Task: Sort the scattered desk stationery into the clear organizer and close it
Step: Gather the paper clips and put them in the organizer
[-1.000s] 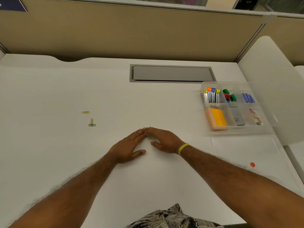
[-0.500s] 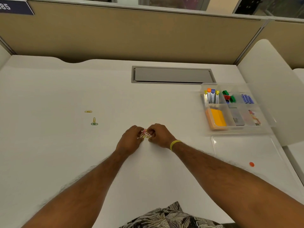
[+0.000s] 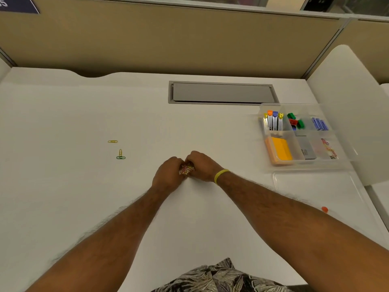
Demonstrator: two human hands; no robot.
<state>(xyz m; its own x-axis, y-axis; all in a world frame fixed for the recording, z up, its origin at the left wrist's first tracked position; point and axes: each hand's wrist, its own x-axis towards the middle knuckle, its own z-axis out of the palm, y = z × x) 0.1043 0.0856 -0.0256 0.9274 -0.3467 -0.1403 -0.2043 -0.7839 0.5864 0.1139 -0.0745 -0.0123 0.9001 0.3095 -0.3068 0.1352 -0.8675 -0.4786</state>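
clip bunch (image 3: 186, 170) is pinched betw curled fingers of left hand (image 3: 168, 173) & right hand (image 3: 201, 166); should be gripped tight & lifted whole to organizer (image 3: 345, 152), none dropped.

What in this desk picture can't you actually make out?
Head view throughout.
The count of paper clips: curled fingers of the left hand and right hand cover most.
Print on the grey block in the clear organizer: too small.
The small orange thing: too small to identify.
The blue sign: cut off by the frame corner.
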